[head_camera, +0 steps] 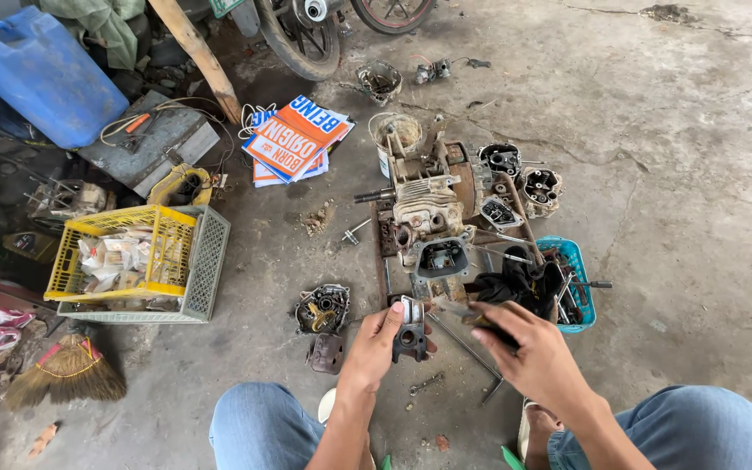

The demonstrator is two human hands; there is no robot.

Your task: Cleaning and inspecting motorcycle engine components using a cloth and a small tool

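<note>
Gripping a small engine part [410,333], left hand [376,346] raised, right hand [528,346] beside.

Crate [141,261] left of engine block [424,213]

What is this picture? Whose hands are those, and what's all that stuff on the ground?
The camera sits on a person's head and looks down, so you see their own knees in blue jeans and both hands. The left hand holds a small dark metal engine part in its fingers. The right hand reaches toward it and seems to hold a thin tool, though I can't see it clearly. On the concrete floor in front lies a taken-apart engine with more metal pieces beside it, and a turquoise basket of tools. To the left are a yellow crate, a straw broom and a big blue jug.
</note>
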